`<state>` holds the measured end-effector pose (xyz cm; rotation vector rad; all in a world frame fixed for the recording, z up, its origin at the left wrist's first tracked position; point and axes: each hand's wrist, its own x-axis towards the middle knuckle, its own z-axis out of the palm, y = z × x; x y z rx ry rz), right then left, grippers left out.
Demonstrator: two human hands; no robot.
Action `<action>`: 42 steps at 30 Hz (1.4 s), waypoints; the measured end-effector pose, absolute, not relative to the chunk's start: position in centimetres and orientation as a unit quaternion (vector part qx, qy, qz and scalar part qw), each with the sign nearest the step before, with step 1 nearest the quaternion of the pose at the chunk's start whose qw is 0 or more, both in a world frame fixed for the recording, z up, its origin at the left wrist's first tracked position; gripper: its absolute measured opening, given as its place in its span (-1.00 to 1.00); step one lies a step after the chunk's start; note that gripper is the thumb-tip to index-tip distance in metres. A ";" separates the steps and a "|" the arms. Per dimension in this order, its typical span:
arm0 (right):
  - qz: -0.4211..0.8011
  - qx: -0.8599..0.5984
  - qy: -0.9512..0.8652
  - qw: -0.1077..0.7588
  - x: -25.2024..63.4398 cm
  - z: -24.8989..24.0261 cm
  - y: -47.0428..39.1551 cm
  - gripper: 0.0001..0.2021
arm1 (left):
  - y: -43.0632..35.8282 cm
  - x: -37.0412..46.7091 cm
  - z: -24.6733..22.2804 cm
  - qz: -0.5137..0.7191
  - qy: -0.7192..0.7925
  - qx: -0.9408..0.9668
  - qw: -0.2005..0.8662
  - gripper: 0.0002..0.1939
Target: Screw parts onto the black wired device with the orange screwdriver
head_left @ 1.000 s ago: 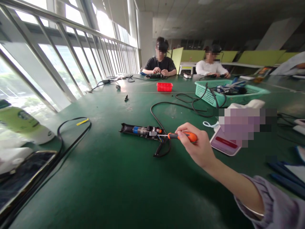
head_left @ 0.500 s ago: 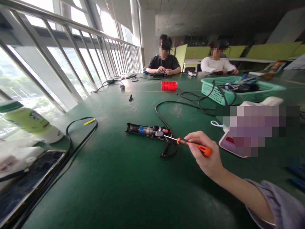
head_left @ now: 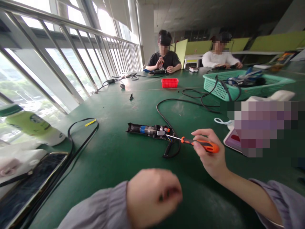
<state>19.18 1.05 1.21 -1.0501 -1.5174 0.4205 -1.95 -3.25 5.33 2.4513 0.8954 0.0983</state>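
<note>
My right hand (head_left: 211,154) is closed around the orange and black handle of a screwdriver (head_left: 201,144). The screwdriver's shaft points left, its tip at the right part of an opened black tool (head_left: 150,130) lying on the green table. Inside the tool a blue and grey cylinder, a grey block and thin coloured wires show, and a black cord runs from its right end. Low in the picture is my left hand (head_left: 154,194), blurred, above the table with its fingers curled; whether it holds anything is hidden.
A red bin (head_left: 170,83) and a small black part (head_left: 131,96) lie farther back. A green basket (head_left: 214,87) with tools stands at the right. Left are a bottle (head_left: 35,125), a dark phone (head_left: 35,178) and a strap. Two people sit across the table (head_left: 100,190).
My left hand has come into view from below. The screwdriver in my right hand still points at the tool. Across the table, the person in black has raised a hand.
</note>
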 end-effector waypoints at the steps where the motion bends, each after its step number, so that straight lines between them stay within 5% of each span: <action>1: 0.179 -0.455 -0.655 0.576 19.1 1.3 1.0 -0.90 | -1.1 -1.9 4.7 0.122 0.393 0.893 0.182 -0.77; 4: 0.148 -0.444 -0.658 0.590 18.9 1.3 0.9 -0.87 | 4.8 -2.4 2.7 0.279 0.445 0.851 -0.025 -0.77; 7: 0.151 -0.411 -0.651 0.621 18.9 0.8 1.0 -0.72 | 8.6 -3.5 1.3 0.276 0.433 0.854 -0.083 -0.58; 17: 0.201 -0.434 -0.688 0.546 19.3 0.7 0.6 -0.90 | 11.5 -4.9 1.3 0.169 0.407 0.895 -0.061 -0.55; 24: 0.185 -0.423 -0.660 0.592 18.8 0.8 1.3 -0.64 | 11.3 -4.5 0.6 0.170 0.472 0.859 -0.100 -0.49; 30: 0.273 -0.467 -0.646 0.538 19.0 1.1 1.6 -0.91 | 11.0 -4.3 0.7 0.169 0.496 0.846 -0.102 -0.48; 38: 0.162 -0.425 -0.636 0.624 19.3 0.5 1.9 -0.64 | 10.9 -4.2 0.9 0.171 0.461 0.867 -0.084 -0.48; 42: 0.165 -0.422 -0.664 0.595 19.6 0.6 1.6 -0.70 | 10.9 -4.2 0.9 0.177 0.446 0.874 -0.074 -0.46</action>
